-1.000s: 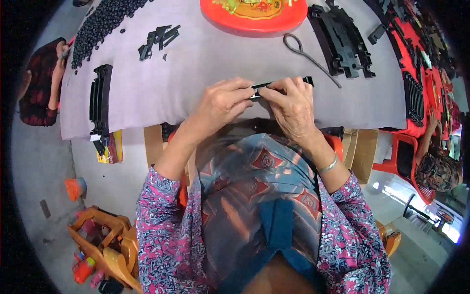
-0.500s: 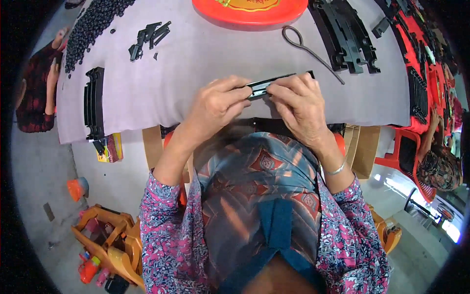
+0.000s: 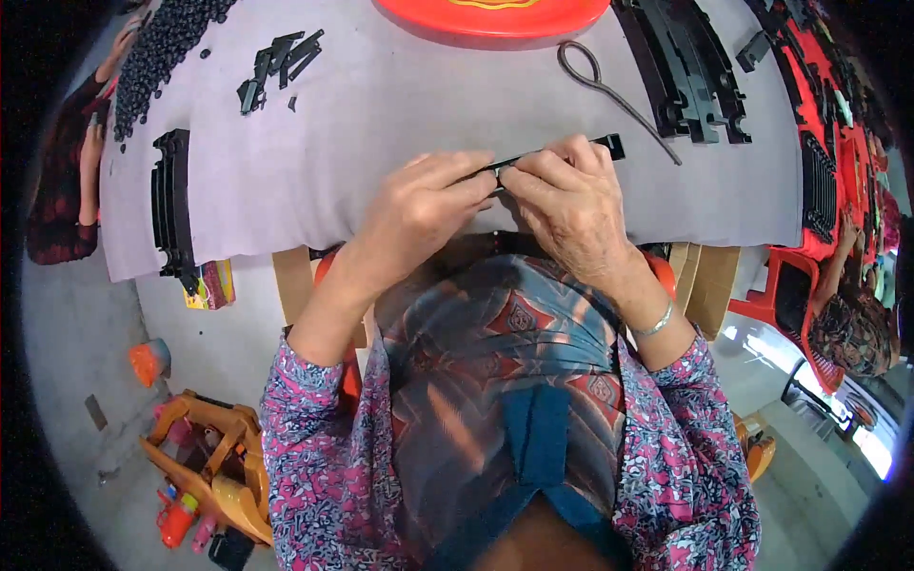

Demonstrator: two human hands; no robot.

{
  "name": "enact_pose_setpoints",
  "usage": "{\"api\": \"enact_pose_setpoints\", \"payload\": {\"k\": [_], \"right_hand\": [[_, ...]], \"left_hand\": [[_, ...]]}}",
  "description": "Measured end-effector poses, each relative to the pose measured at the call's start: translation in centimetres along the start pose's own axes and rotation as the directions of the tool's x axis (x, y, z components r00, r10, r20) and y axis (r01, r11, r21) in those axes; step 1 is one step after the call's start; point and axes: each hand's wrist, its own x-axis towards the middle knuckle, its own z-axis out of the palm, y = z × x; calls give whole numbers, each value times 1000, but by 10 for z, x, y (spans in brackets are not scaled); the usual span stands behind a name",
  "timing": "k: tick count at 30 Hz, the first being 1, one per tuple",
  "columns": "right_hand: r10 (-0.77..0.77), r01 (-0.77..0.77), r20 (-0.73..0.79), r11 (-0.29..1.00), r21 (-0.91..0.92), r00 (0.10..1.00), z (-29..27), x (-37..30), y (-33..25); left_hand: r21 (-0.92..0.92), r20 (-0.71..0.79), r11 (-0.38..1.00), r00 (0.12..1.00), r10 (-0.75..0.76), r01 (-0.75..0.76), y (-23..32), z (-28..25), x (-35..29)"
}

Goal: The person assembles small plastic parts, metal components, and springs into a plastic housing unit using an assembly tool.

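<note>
My left hand (image 3: 424,202) and my right hand (image 3: 573,202) hold a long, narrow black plastic strip (image 3: 612,146) between them, just above the near edge of the table. The fingertips of both hands pinch close together at its middle, and the strip's far right end sticks out past my right hand. Whatever lies between the fingertips is mostly hidden; only a small pale glint shows there. A bent metal rod with a looped end (image 3: 619,93) lies on the cloth beyond my right hand.
The table has a pale cloth (image 3: 381,105). A red tray (image 3: 495,27) stands at the far side. Long black plastic parts (image 3: 690,76) lie far right, more (image 3: 173,205) at left. Small black pieces (image 3: 167,71) and short strips (image 3: 276,67) are far left. People sit at both sides.
My right fingertips have moved left, closer to my left hand, covering more of the strip's middle. More of its right end now shows. The whole view has shifted slightly.
</note>
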Motion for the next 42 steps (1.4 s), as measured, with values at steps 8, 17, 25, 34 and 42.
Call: {"api": "enact_pose_setpoints", "payload": {"k": [8, 17, 25, 34, 42], "right_hand": [[-38, 35, 41, 998, 57, 998, -3, 1, 4], [11, -7, -31, 990, 138, 999, -2, -8, 2], [318, -247, -286, 934, 259, 904, -31, -6, 30], [370, -366, -230, 928, 62, 900, -41, -2, 68], [355, -342, 1, 903, -261, 935, -34, 16, 88]], "left_hand": [[-32, 7, 999, 999, -40, 40, 5, 0, 1], [40, -25, 998, 999, -48, 49, 17, 1, 4], [156, -42, 986, 998, -52, 58, 31, 7, 16], [144, -25, 982, 992, -121, 123, 33, 16, 20], [162, -137, 972, 979, -148, 170, 39, 32, 18]]}}
